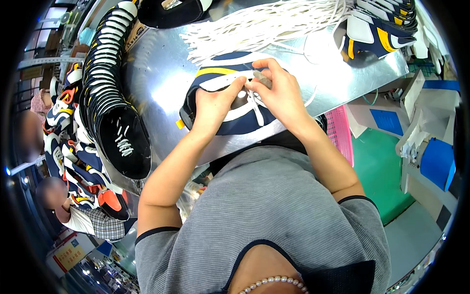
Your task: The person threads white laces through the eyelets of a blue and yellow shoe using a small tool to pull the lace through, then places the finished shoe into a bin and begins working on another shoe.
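Shiny metal table (156,73), green floor (379,171) beside; left hand (213,105) pressing navy shoe upper (235,120), right hand (279,95) pinching white lace (255,110).

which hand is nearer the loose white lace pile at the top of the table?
Right. The right hand works on the navy shoe upper just below the lace pile; the left hand sits lower and further left.

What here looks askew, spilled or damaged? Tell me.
Nothing looks damaged. The white laces lie in a loose, tangled heap on the metal table rather than bundled. Both hands, left and right, rest on the navy shoe upper.
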A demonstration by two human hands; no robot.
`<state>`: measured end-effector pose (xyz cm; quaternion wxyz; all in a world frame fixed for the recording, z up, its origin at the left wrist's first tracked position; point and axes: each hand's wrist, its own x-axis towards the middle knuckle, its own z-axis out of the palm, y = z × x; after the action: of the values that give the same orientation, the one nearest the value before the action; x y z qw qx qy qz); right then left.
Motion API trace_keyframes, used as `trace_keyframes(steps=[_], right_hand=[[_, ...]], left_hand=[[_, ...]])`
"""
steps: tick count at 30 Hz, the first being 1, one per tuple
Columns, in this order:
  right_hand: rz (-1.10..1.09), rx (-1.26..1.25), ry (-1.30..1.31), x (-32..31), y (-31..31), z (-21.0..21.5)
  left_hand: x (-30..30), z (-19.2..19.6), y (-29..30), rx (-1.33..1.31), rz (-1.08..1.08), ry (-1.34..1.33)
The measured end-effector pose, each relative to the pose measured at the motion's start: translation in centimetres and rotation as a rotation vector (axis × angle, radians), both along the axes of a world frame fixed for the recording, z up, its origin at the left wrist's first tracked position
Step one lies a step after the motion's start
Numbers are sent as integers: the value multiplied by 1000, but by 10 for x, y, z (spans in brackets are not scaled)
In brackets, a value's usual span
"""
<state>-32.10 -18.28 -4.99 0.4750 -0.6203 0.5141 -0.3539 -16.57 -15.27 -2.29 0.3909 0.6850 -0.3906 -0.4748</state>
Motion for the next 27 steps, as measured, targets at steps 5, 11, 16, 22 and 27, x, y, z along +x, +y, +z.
trace_keyframes(steps=[5, 11, 16, 22, 27], right_hand=[[159, -19, -85, -23, 4, 13], [244, -159, 141, -33, -2, 19], [266, -221, 235, -29, -9, 17], [399, -247, 297, 0, -4, 29], [559, -301, 519, -7, -27, 23]], left_hand=[[1, -1, 7, -132, -43, -111], [2, -8, 11, -258, -85, -127], [-3, 2, 14, -147, -82, -181], [0, -3, 31, -286, -161, -114], [15, -6, 34, -72, -179, 70]])
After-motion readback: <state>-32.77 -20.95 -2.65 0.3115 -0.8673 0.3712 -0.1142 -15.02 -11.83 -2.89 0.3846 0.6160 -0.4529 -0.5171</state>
